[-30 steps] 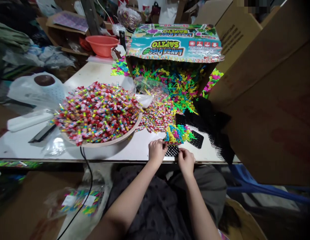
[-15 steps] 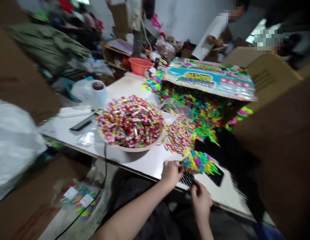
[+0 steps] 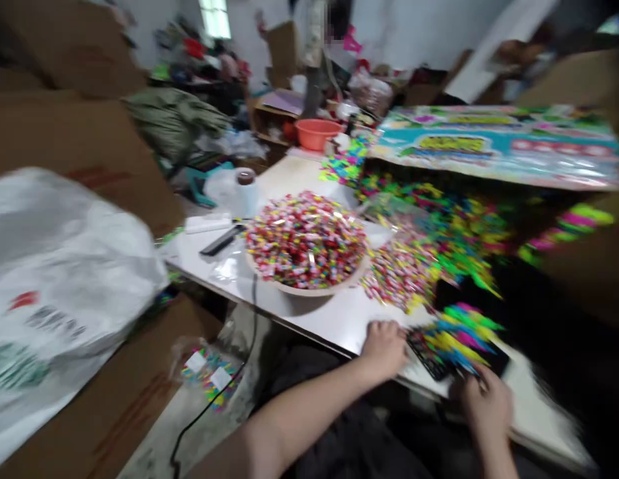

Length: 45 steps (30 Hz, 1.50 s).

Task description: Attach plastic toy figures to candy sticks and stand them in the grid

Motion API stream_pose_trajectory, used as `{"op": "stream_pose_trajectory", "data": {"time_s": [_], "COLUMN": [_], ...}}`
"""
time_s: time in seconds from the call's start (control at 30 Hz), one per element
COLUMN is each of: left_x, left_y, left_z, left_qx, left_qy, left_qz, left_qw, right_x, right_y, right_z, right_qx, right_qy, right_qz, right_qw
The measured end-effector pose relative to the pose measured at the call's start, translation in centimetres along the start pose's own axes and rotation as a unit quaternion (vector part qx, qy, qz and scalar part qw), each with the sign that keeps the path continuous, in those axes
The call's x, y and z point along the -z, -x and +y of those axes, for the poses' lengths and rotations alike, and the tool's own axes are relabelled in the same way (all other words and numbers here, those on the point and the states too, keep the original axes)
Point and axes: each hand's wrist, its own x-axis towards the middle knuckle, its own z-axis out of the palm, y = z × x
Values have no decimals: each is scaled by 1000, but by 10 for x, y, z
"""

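My left hand (image 3: 385, 346) rests with curled fingers at the left end of a black perforated tray (image 3: 429, 354) near the table's front edge. My right hand (image 3: 482, 402) is closed at the tray's near side. A bunch of small bright plastic toys (image 3: 456, 330) stands on the tray between both hands. The view is smeared by motion, so what the fingers pinch is unclear. A round tray heaped with wrapped candies (image 3: 305, 238) lies to the left, with loose candies (image 3: 402, 273) beside it.
A printed toy box (image 3: 494, 143) lies open, spilling neon plastic pieces (image 3: 459, 229). An orange bowl (image 3: 317, 133) and a tape roll (image 3: 245, 189) sit further back. A white sack (image 3: 54, 266) and cardboard boxes (image 3: 64, 93) stand left; a cable (image 3: 249, 313) hangs off the table. People stand far behind.
The view has swung left and up, so the table and hands have shifted right in the picture. Both hands stay at the black tray with the toy bunch.
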Motion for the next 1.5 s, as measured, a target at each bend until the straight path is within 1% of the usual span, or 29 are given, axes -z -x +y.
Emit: {"op": "stream_pose_trajectory", "data": {"time_s": [0.03,0.1,0.17,0.23,0.3,0.43,0.67,0.83,1.0,1.17,1.27,1.5], "left_x": [1,-1,-6,-10,-11,-10,-12,-11,-11,-11,-11,-13], "left_y": [0,-1,-4,-4,-2,1,-1,-2,-3,-4,-6,-6], "left_z": [1,1,1,2,3,5,6,7,8,10,11,12], "left_qx": [-12,-35,-60,-89,-117,-149,-147,-154,-150,-144,-140,-138], "left_qy": [2,14,20,22,6,-27,-44,-57,-63,-68,-71,-83], "left_qz": [-11,-27,-38,-48,-41,-13,-17,-23,-20,-27,-32,-35], "left_qw": [1000,999,997,995,992,988,988,986,986,987,987,986], "right_x": [3,6,5,1,-3,-11,-29,-40,-46,-48,-48,-45], "right_y": [4,14,27,40,50,58,49,47,46,46,45,44], "right_z": [-5,-12,-17,-22,-28,-31,-20,-17,-16,-16,-15,-14], "right_qx": [-19,-57,-51,-22,-14,-42,-59,-55,-37,-32,-18,-21], "right_qy": [36,73,65,64,78,98,115,109,80,89,102,115], "right_qz": [24,68,88,82,92,127,182,212,243,256,262,241], "right_qw": [999,993,993,994,993,986,975,970,966,962,960,963]}}
